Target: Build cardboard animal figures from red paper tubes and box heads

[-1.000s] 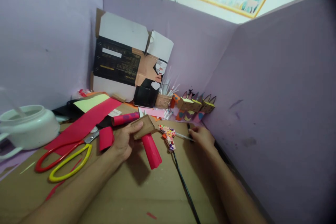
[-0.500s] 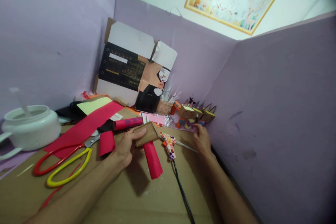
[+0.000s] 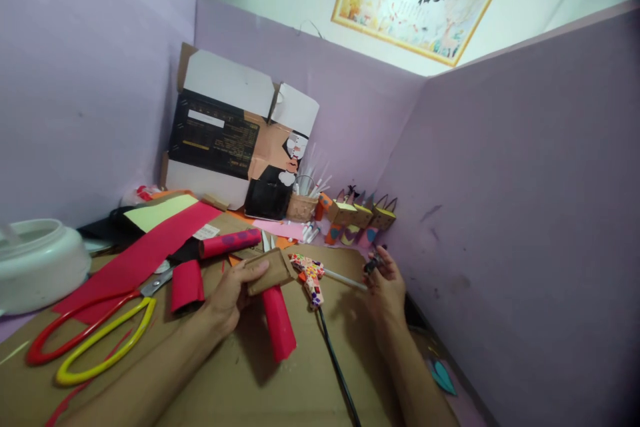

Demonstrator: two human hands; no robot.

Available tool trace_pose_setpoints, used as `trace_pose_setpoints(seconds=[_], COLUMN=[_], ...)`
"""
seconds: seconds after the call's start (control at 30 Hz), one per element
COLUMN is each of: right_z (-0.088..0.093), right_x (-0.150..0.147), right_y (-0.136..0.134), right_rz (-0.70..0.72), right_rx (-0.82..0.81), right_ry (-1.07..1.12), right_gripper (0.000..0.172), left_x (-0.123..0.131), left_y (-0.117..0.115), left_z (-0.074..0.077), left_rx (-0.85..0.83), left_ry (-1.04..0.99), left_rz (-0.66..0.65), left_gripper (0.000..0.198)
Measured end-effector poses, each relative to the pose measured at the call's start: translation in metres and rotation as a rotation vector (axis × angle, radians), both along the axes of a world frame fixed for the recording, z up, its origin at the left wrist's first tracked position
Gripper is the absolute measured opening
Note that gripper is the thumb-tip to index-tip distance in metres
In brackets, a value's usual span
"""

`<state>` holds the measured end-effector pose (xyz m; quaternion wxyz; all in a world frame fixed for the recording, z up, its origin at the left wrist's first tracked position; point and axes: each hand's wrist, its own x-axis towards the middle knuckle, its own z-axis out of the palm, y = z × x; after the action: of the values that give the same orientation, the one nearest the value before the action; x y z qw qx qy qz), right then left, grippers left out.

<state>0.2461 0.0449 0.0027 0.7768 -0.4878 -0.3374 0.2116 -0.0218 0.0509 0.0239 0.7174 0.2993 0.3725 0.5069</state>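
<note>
My left hand [image 3: 233, 293] grips a small brown cardboard box [image 3: 271, 271], thumb on top. Just below the box a red paper tube [image 3: 279, 327] slants down towards me; whether it is joined to the box I cannot tell. My right hand [image 3: 387, 283] pinches a small black object [image 3: 371, 264] too blurred to name. Between the hands lies a flower-patterned glue gun [image 3: 311, 279], a clear glue stick [image 3: 345, 279] sticking out of its back towards the right hand. A short red paper roll [image 3: 187, 285] sits beside my left wrist.
Large scissors [image 3: 103, 327] with red and yellow handles lie left. Behind are a red tube with purple spots [image 3: 230, 243], red paper strip [image 3: 145, 253] and white pot [image 3: 43, 267]. At the back stand an unfolded carton [image 3: 215, 133], a basket [image 3: 301, 207] and small cardboard figures [image 3: 363, 215].
My right hand has drawn back towards me from the small cardboard figures, bringing the black object into clearer sight. My left hand still holds the box. The view has turned slightly right.
</note>
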Motion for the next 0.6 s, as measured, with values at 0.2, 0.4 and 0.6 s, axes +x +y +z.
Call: trace_pose_setpoints(seconds=[0.2, 0.4, 0.6], right_z=[0.001, 0.005, 0.029], right_x=[-0.009, -0.011, 0.012], right_y=[-0.004, -0.008, -0.038], right_rz=[-0.055, -0.047, -0.221], right_rx=[0.015, -0.014, -0.057], right_ry=[-0.068, -0.188, -0.431], right_gripper=[0.041, 0.037, 0.035], left_x=[0.000, 0.000, 0.002], left_y=[-0.001, -0.002, -0.003], left_z=[0.003, 0.005, 0.011], left_rx=[0.013, 0.005, -0.044], left_ry=[0.011, 0.031, 0.097], left_rz=[-0.017, -0.032, -0.002], left_gripper=[0.029, 0.030, 0.026])
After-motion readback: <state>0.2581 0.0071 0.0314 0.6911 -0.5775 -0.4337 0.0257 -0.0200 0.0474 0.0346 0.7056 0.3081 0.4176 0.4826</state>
